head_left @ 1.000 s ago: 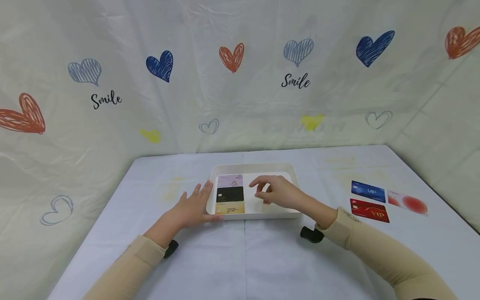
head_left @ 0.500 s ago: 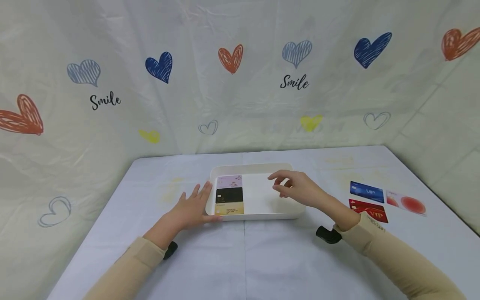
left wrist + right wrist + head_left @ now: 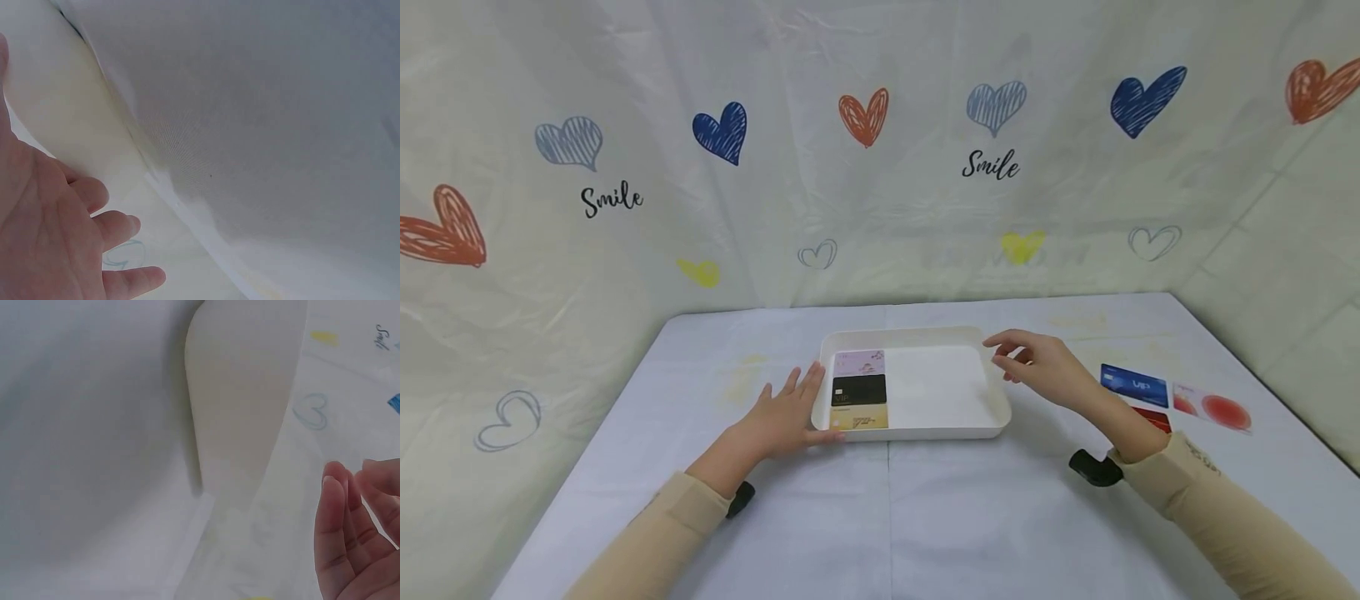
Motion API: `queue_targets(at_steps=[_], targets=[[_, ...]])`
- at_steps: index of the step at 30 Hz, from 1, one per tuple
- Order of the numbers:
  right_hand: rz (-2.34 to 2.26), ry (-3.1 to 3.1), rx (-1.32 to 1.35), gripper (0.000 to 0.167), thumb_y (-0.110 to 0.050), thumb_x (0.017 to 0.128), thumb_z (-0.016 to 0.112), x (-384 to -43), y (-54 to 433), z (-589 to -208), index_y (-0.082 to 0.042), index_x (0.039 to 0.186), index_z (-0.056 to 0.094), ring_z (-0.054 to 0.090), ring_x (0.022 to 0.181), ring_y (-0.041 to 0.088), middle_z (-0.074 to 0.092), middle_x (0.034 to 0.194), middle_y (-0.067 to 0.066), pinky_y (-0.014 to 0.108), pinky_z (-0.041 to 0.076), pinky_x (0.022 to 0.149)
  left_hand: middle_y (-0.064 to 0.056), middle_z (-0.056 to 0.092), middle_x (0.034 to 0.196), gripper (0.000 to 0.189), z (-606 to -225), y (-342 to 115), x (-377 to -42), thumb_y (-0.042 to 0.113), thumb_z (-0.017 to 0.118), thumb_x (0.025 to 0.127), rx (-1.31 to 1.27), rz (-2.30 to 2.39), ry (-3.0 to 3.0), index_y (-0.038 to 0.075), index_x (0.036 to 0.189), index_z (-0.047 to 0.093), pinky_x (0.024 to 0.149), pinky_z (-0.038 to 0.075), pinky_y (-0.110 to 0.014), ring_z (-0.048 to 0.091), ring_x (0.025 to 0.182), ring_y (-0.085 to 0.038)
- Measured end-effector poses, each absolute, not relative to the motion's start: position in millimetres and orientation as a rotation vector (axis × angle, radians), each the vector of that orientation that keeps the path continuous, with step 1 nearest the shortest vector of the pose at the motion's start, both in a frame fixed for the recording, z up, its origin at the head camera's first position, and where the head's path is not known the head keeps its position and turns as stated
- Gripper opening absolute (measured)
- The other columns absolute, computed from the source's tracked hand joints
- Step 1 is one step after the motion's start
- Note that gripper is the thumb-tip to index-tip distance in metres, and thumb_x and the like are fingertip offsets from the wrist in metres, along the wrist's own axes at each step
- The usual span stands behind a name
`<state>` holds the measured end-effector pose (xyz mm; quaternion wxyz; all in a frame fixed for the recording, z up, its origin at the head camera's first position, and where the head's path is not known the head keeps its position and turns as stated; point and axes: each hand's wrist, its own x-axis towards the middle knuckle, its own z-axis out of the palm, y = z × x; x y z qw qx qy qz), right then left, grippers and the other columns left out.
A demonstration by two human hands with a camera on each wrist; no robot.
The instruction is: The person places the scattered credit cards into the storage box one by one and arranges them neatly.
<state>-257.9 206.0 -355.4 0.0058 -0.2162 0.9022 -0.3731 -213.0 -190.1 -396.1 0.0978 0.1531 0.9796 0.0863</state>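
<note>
A shallow white tray (image 3: 947, 387) lies in the middle of the table in the head view. Along its left side sit a lilac card (image 3: 859, 362), a black VIP card (image 3: 859, 390) and a gold card (image 3: 859, 417), stacked in a column. My left hand (image 3: 775, 425) has its fingers spread at the tray's left edge, the thumb near the front corner. Beside the tray's right rim hovers my right hand (image 3: 1041, 364), fingers loosely bent and holding nothing. The right wrist view also shows that hand (image 3: 356, 531), with the tray's underside (image 3: 244, 381) apart from it.
On the table to the right lie a blue VIP card (image 3: 1135, 385), a pale card with red circles (image 3: 1213, 407) and a red card (image 3: 1153, 418) partly hidden by my right forearm. Behind the table hangs a white sheet (image 3: 917, 200) printed with hearts.
My right hand has moved right, from above the tray's middle to its right rim, and its forearm now covers part of the red card. My left hand has stayed put.
</note>
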Motion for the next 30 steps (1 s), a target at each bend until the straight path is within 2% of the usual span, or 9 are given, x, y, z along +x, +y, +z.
queue_targets(at_steps=[17,25,30], targets=[[-1.085,3.019,-0.51,0.036,-0.018,0.105,0.062,-262,267,-354,-0.002,0.137,0.06,0.07,0.089,0.034,0.069,0.108,0.017,0.034,0.055,0.069,-0.012,0.011,0.171,0.115,-396,-189,-214,0.071,0.062,0.09,0.437,0.238,2.895,0.001,0.164,0.01,0.116,0.013,-0.071,0.011,0.155,-0.038],[-1.078,3.003,-0.432,0.041,-0.025,0.106,0.059,-269,292,-359,-0.001,0.14,0.057,0.069,0.093,0.037,0.067,0.112,0.021,0.02,0.053,0.07,-0.013,0.012,0.171,0.114,-396,-190,-215,0.071,0.063,0.09,0.44,0.244,2.9,0.001,0.164,0.011,0.116,0.014,-0.071,0.011,0.155,-0.038],[-1.071,2.994,-0.397,0.042,-0.025,0.107,0.058,-272,307,-362,0.0,0.141,0.055,0.069,0.094,0.039,0.066,0.113,0.023,0.022,0.056,0.069,-0.013,0.012,0.171,0.115,-396,-191,-216,0.071,0.063,0.09,0.443,0.254,2.898,0.001,0.164,0.01,0.116,0.014,-0.071,0.011,0.155,-0.038]])
